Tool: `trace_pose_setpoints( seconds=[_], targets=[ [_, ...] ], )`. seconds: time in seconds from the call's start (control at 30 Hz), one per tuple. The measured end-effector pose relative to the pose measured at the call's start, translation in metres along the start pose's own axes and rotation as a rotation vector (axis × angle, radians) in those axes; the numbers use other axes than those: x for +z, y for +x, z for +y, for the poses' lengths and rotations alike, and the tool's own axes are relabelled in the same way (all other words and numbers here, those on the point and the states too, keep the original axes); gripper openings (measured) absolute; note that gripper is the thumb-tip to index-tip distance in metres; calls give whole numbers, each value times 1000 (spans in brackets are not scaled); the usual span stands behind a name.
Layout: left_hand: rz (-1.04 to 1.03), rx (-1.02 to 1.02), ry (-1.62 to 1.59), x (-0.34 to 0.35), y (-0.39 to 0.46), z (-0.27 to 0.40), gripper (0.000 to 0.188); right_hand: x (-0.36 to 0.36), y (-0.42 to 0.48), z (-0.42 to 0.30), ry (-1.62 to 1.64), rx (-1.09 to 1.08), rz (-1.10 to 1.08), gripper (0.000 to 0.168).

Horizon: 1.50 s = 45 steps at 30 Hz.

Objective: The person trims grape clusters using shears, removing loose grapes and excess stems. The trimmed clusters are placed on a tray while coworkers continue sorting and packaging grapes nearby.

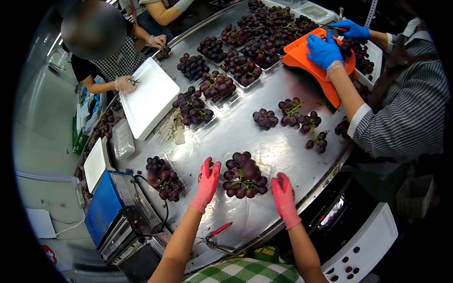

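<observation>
A bunch of dark purple grapes [244,177] lies in a clear plastic tray between my two hands. My left hand [206,185], in a pink glove, is raised just left of it, apart from the grapes. A small dark spot shows between its thumb and fingers; whether that is a grape I cannot tell. To the right of the bunch, my right hand [284,200], also in pink, has loosely bent fingers and nothing visible in them. Red-handled pruning shears [216,235] rest on the metal table [233,215] near my body. Another grape bunch [164,178] sits in a clear tray further left.
A blue-topped machine [104,208] stands at left, a white foam box [150,97] beyond it. Loose bunches [290,111] and several filled trays [242,70] cover the far table. At right, a blue-gloved co-worker [325,51] touches an orange scale [300,49]. Another person's gloved hand [125,84] holds scissors.
</observation>
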<state>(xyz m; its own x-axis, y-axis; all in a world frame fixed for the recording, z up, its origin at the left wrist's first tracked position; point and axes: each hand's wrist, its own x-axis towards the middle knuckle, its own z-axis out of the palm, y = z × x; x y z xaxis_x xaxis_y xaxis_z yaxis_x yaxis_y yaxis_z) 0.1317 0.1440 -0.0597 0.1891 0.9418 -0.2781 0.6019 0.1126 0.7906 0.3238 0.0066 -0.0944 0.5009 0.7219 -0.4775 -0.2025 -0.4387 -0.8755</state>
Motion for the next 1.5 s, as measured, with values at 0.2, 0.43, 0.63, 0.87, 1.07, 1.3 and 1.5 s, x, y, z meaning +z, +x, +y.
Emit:
trace_pose_setpoints(
  seconds=[0.2, 0.43, 0.63, 0.87, 1.07, 1.3, 1.5],
  targets=[
    [-289, -9, -154, -11, 32, -19, 67, 12, -1, -1, 80, 18, -56, 57],
    [-425, -86, -180, -13, 28, 0, 75, 12, 9, 11, 82, -18, 25, 59],
    [-403, -108, -198, 4, 20, 10, 90, -11, 19, -7, 78, -19, 37, 51],
    [-408, -83, -223, 36, 17, 21, 92, -48, 35, -26, 53, -46, 79, 49],
    [-420, -63, -187, 56, 17, 28, 92, -69, 49, -33, 27, -17, 99, 51],
    [-429, -105, -308, 64, 16, 46, 89, -83, 63, -14, 87, -66, 184, 56],
    [-230, -73, -330, 67, 15, 21, 77, -79, 50, -9, 62, -188, 247, 51]
  ],
)
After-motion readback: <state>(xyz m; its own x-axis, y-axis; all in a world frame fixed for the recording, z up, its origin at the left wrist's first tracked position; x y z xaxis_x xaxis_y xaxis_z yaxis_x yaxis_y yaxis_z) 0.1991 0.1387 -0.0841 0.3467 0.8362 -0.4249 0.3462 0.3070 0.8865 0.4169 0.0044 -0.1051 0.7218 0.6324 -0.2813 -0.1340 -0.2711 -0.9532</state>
